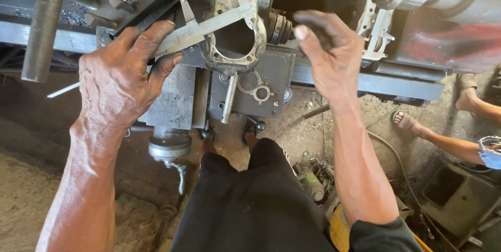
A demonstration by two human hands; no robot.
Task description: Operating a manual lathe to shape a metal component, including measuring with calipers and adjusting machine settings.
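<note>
Caliper on a metal ring
Left hand (pixel 122 77) grips the caliper (pixel 201 28), jaws spanning the ring casting (pixel 245 56) to gauge it; right hand (pixel 329 56) hovers open beside it

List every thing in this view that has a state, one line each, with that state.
Steel vernier caliper: jaws spread, set across the ring of the part.
Grey cast metal part with round ring opening: mounted on the lathe, opening bare.
Left hand: gripping the caliper beam.
Right hand: raised beside the part; what it grips is unclear.
Grey lathe carriage: sits under the part.
</note>
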